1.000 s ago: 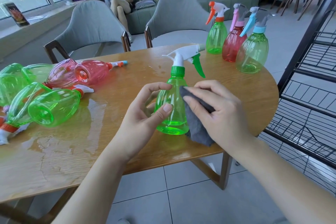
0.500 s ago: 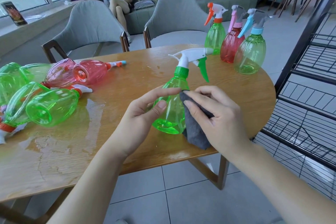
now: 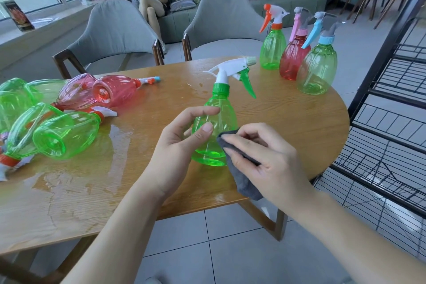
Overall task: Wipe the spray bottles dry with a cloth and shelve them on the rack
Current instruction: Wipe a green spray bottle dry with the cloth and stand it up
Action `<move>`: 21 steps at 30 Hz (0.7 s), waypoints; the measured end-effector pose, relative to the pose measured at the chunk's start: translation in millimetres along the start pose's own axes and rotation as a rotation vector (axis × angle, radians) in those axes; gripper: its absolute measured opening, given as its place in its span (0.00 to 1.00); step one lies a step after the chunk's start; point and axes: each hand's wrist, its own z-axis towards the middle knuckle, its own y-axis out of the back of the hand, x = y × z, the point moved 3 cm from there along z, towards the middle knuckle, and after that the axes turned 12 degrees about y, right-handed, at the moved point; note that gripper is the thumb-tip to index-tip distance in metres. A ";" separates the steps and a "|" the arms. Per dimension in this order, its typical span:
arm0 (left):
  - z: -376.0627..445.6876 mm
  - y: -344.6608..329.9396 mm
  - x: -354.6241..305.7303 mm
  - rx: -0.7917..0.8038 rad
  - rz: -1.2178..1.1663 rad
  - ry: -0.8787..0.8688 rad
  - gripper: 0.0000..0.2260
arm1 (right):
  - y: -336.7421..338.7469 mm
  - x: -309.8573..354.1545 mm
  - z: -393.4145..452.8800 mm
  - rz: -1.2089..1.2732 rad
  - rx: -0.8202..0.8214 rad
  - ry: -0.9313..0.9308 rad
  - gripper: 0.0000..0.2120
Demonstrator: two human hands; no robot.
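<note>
My left hand (image 3: 182,145) grips a green spray bottle (image 3: 219,122) with a white head and green trigger, tilted over the near edge of the wooden table (image 3: 288,117). My right hand (image 3: 265,159) holds a dark grey cloth (image 3: 244,182) against the bottle's lower right side. Three bottles stand upright at the table's far right: a green one with an orange trigger (image 3: 273,48), a red one with a pink trigger (image 3: 294,57) and a green one with a blue trigger (image 3: 318,67). Several green and red bottles (image 3: 66,134) lie on their sides at the left.
A black wire rack (image 3: 391,110) stands right of the table. Water pools on the table's left and near part (image 3: 69,180). Two grey chairs (image 3: 115,30) stand behind the table. A person sits on a sofa (image 3: 147,0) farther back.
The bottle has tilted, its head swinging to the right and its base lifting toward me. My right hand with the cloth has slid down to the bottle's lower right side.
</note>
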 end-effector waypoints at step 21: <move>0.8 2.0 -4.9 -0.054 -0.100 0.048 0.14 | -5.2 -0.2 -7.8 -0.005 0.150 0.175 0.09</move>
